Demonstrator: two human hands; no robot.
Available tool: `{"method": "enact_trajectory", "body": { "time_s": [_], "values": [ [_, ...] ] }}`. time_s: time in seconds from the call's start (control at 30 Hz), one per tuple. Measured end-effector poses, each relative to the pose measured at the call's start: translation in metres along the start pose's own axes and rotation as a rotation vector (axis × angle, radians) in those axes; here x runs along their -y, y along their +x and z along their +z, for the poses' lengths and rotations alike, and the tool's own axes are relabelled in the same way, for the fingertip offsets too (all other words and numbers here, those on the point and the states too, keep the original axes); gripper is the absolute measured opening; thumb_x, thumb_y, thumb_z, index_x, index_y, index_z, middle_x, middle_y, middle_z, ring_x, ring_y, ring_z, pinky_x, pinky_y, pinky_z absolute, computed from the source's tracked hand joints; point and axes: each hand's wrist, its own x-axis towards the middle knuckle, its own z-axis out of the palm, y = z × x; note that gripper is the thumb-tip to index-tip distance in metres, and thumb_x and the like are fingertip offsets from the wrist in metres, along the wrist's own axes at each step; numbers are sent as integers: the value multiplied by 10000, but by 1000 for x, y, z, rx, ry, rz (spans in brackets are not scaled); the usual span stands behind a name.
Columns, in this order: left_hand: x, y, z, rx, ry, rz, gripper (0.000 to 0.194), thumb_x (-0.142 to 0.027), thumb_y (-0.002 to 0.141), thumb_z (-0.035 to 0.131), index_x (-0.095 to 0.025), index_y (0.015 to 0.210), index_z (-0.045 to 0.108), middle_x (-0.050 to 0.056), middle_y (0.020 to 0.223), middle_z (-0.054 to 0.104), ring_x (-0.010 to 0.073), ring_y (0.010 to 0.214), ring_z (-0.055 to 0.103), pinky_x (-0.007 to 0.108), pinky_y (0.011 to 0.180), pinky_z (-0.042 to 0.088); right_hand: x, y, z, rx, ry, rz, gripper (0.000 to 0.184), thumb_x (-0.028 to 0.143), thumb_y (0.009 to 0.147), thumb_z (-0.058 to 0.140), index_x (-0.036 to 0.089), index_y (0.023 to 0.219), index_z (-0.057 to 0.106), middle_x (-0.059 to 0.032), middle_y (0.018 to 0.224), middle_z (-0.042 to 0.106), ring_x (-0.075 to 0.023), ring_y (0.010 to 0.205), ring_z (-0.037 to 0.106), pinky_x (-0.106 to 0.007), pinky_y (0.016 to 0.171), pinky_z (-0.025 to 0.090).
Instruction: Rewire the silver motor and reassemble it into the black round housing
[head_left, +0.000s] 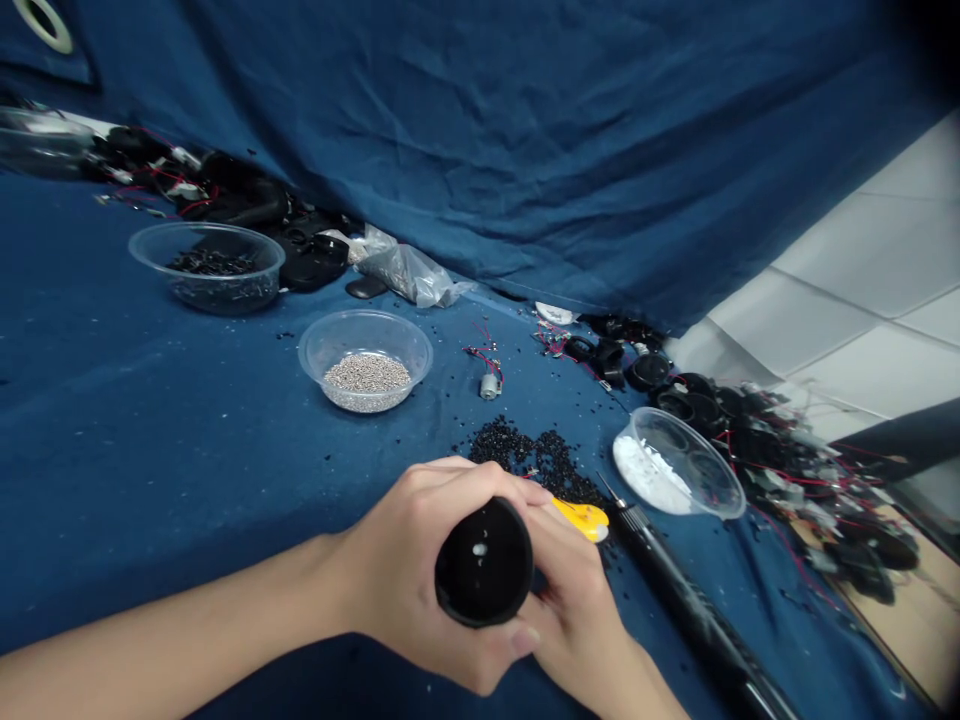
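My left hand (409, 555) is wrapped round a black cylindrical part (484, 565), whose round, glossy end faces me. From the other side my right hand (577, 600) closes against the same part; its fingertips are partly hidden. Just past my right hand lies a yellow and white piece (583, 518), partly covered by the fingers. A spread of small black pieces (499, 445) lies on the blue cloth beyond my hands. To the right rests a black electric screwdriver (694, 600), its thin bit pointing away from me.
Clear bowls hold small silvery pieces (367, 375), black parts (214, 265) and white pieces (652, 475). A small motor with red wires (490, 385) lies mid-cloth. Piles of black parts and wires (817, 475) line the right and back left, near a plastic bag (409, 265).
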Motion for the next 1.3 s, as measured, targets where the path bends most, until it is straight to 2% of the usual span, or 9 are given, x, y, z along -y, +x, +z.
{"method": "enact_trajectory", "body": {
  "time_s": [0.27, 0.5, 0.7, 0.87, 0.93, 1.1, 1.2, 1.27, 1.3],
  "values": [
    [-9, -1, 14, -174, 51, -55, 365, -197, 560, 641, -216, 910, 542, 48, 856, 722, 229, 782, 718, 348, 793, 596, 1, 1, 0, -39, -111, -82, 225, 145, 917, 484, 220, 1101, 590, -71, 1096, 657, -236, 1013, 572, -410, 874, 436],
    [-14, 1, 16, -237, 163, 5, 342, -171, 542, 659, -184, 871, 566, 79, 844, 746, 241, 764, 737, 328, 753, 604, 1, 0, 6, -120, -130, -132, 172, 111, 894, 452, 217, 970, 564, -75, 1078, 627, -238, 994, 567, -416, 844, 445],
    [-14, 1, 13, -214, 171, -19, 392, -158, 511, 691, -190, 878, 557, 18, 816, 732, 210, 751, 724, 314, 763, 586, -4, 1, 4, -60, -56, -101, 188, 121, 905, 497, 237, 1024, 584, -58, 1001, 629, -252, 1055, 568, -441, 914, 451],
    [-14, -4, 7, -94, 83, -124, 778, -273, 597, 825, -198, 1266, 436, 52, 1035, 719, 211, 900, 719, 295, 829, 578, -4, 3, 8, -98, 36, -10, 193, 185, 947, 510, 259, 1086, 621, -50, 1124, 651, -225, 1032, 580, -394, 874, 477],
    [-13, -3, 2, -30, 22, -150, 786, -261, 643, 828, -223, 1299, 398, 38, 1049, 720, 193, 906, 716, 262, 819, 575, 1, 7, 5, -98, 50, 6, 183, 215, 953, 537, 249, 1094, 648, -62, 1131, 664, -230, 1049, 582, -399, 895, 479],
    [-3, 9, -22, -127, -172, -399, 620, -229, 699, 825, -246, 1199, 460, 2, 899, 707, 170, 790, 692, 250, 725, 561, 12, 9, -49, 95, 46, 227, 209, 300, 895, 672, 252, 1093, 718, -53, 1159, 707, -215, 1070, 641, -351, 964, 494],
    [3, 19, -36, -184, -505, -498, 451, -345, 725, 823, -218, 1062, 551, 13, 862, 716, 131, 683, 653, 223, 659, 548, -3, 1, -103, -313, -244, 436, 218, 376, 923, 604, 223, 1000, 738, -57, 1011, 752, -214, 924, 698, -330, 846, 535],
    [3, 24, -44, -196, -745, -545, 445, -429, 703, 833, -180, 1008, 626, 38, 876, 723, 103, 645, 620, 192, 633, 535, -25, -2, -136, -376, -488, 548, 267, 390, 920, 572, 178, 990, 717, -88, 994, 753, -227, 882, 702, -323, 787, 538],
    [2, 26, -47, -191, -863, -581, 481, -466, 684, 839, -160, 1006, 657, 48, 879, 721, 93, 631, 604, 180, 619, 532, -38, -3, -149, -292, -628, 622, 267, 363, 938, 526, 178, 1003, 707, -85, 1012, 751, -222, 913, 698, -316, 805, 526]
  ]
}}
